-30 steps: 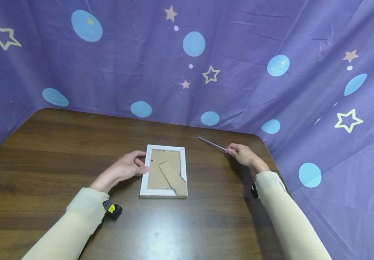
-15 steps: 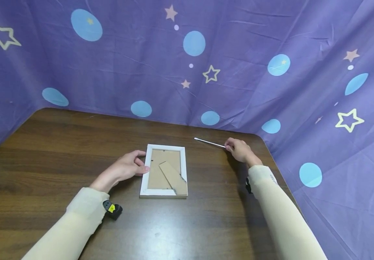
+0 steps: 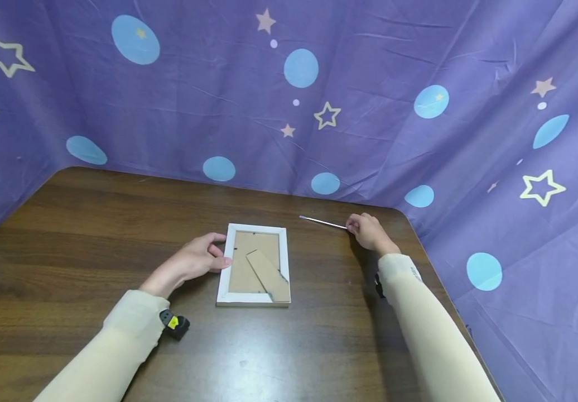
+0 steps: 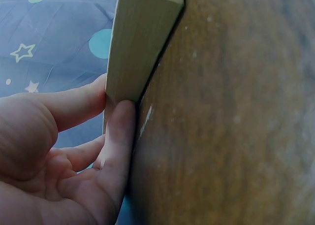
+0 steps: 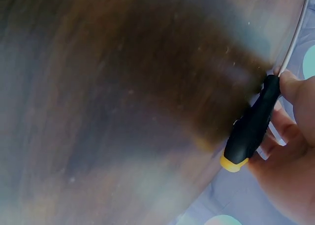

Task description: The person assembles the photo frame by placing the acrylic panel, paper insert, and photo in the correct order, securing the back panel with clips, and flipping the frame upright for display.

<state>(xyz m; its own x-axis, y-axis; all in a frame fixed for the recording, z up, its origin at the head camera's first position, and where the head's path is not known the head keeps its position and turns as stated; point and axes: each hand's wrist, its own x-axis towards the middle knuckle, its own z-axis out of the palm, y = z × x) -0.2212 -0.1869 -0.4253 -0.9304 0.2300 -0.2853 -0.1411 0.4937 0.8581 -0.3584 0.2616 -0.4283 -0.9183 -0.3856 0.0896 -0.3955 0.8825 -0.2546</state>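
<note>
A white picture frame (image 3: pixel 283 251) lies face down on the table, its brown backing board showing. Across the lower right of that board slants a cardboard stand leg (image 3: pixel 268 273). My left hand (image 3: pixel 196 257) holds the frame's left edge, thumb on top and fingers against the side; the left wrist view shows a fingertip low on the pale side face. To the right of the frame, my right hand (image 3: pixel 367 230) grips a screwdriver (image 5: pixel 251 119) with a black handle and yellow end. Its thin metal shaft (image 3: pixel 323 222) points left, past the frame's far right corner.
The brown wooden table (image 3: pixel 93 234) has rounded far corners. A purple curtain (image 3: pixel 249 100) with stars and blue spots hangs along its back and sides. A black wrist strap piece (image 3: pixel 174 325) hangs at the left cuff.
My right hand has shifted slightly left and away from me with the screwdriver, whose shaft now lies at a flatter angle. The left hand and the picture frame have stayed put.
</note>
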